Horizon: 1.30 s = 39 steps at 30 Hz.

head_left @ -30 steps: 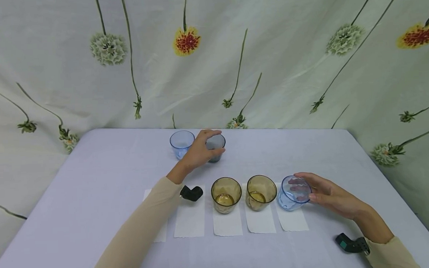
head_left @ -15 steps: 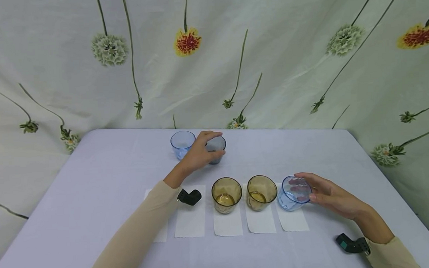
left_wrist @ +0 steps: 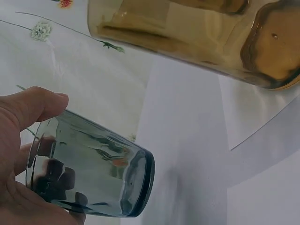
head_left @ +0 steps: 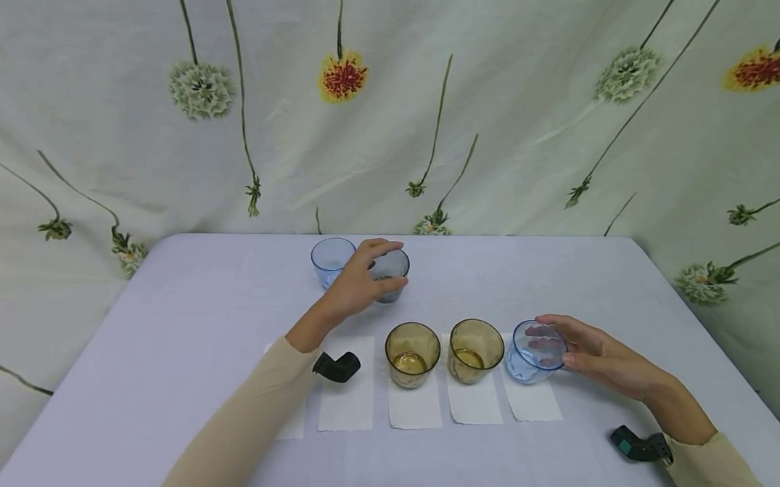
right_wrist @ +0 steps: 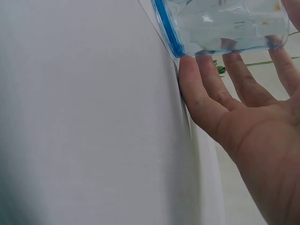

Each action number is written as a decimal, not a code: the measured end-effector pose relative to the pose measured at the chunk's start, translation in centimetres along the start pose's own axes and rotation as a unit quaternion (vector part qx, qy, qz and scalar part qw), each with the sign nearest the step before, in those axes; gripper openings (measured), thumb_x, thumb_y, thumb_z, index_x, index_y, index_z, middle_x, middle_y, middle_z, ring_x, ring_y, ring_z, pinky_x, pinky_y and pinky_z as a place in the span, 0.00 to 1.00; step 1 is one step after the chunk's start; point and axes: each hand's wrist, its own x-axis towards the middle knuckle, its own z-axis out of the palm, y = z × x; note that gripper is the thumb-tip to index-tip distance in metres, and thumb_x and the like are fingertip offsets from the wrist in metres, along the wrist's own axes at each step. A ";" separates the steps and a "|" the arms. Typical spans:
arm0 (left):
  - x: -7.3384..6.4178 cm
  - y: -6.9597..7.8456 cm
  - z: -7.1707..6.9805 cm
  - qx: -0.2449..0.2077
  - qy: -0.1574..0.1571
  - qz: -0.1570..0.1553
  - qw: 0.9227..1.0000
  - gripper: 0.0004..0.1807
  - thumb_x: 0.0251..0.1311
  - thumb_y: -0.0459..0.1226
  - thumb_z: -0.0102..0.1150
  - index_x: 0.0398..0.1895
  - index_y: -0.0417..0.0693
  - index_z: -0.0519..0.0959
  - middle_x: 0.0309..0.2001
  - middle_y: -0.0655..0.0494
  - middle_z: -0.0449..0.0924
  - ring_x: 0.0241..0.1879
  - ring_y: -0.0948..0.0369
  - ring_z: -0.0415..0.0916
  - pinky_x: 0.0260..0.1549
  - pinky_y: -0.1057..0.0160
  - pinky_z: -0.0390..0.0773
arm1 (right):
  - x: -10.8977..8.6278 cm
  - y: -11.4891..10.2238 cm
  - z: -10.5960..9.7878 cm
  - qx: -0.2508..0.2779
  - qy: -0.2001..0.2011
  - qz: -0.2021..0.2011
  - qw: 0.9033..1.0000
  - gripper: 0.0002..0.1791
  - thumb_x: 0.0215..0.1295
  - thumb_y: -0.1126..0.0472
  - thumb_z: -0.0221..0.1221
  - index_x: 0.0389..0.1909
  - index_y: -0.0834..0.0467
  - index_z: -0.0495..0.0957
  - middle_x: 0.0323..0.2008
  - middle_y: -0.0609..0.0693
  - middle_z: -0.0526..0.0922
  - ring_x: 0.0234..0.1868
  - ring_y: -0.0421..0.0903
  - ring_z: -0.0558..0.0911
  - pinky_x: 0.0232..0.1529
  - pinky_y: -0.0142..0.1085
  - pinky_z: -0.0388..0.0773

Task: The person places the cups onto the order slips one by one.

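Observation:
My left hand (head_left: 359,277) grips a grey glass tumbler (head_left: 391,267) near its rim, thumb on the near side and fingers on the far side. In the left wrist view the grey tumbler (left_wrist: 93,161) is upright to the table, its base showing apart from a faint shadow. Just left of that hand stands a blue glass (head_left: 330,260), partly covered by it. My right hand (head_left: 607,354) holds another blue glass (head_left: 532,353) from the right, and this glass stands on the rightmost paper piece. Fingers (right_wrist: 239,77) lie along its side in the right wrist view.
Two amber glasses, a left one (head_left: 410,373) and a right one (head_left: 470,371), stand on paper rectangles between the hands. More white paper (head_left: 346,401) lies to their left, partly under the left forearm. Behind the table's far edge hangs a flowered cloth (head_left: 489,108).
My left hand has drawn the grey tumbler slightly toward me and a little left. The right hand and its blue glass keep their place.

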 end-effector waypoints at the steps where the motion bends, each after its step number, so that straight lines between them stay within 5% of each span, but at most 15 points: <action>1: -0.1 0.0 -0.1 -0.001 0.000 0.001 1.000 0.34 0.63 0.39 0.67 0.72 0.46 0.68 0.73 0.49 0.57 0.76 0.51 0.53 0.74 0.45 0.53 | 0.0 0.0 0.0 0.000 0.000 0.000 1.000 0.31 0.76 0.69 0.47 0.77 0.57 0.54 0.71 0.32 0.61 0.68 0.23 0.64 0.61 0.23 0.67; 19: -3.7 1.1 -1.9 0.014 0.001 0.029 0.999 0.31 0.57 0.39 0.72 0.66 0.52 0.75 0.66 0.52 0.67 0.68 0.51 0.64 0.69 0.46 0.62 | 0.1 0.4 -0.3 0.009 -0.012 -0.008 1.000 0.31 0.76 0.70 0.46 0.77 0.58 0.53 0.71 0.33 0.61 0.69 0.25 0.64 0.62 0.23 0.68; 39: -7.1 1.4 -2.1 0.012 -0.013 0.032 0.999 0.30 0.56 0.39 0.73 0.64 0.55 0.77 0.60 0.52 0.66 0.65 0.51 0.64 0.65 0.46 0.60 | 0.1 0.6 -0.4 0.002 -0.008 -0.005 1.000 0.32 0.76 0.70 0.46 0.77 0.58 0.53 0.71 0.32 0.62 0.68 0.25 0.66 0.61 0.24 0.69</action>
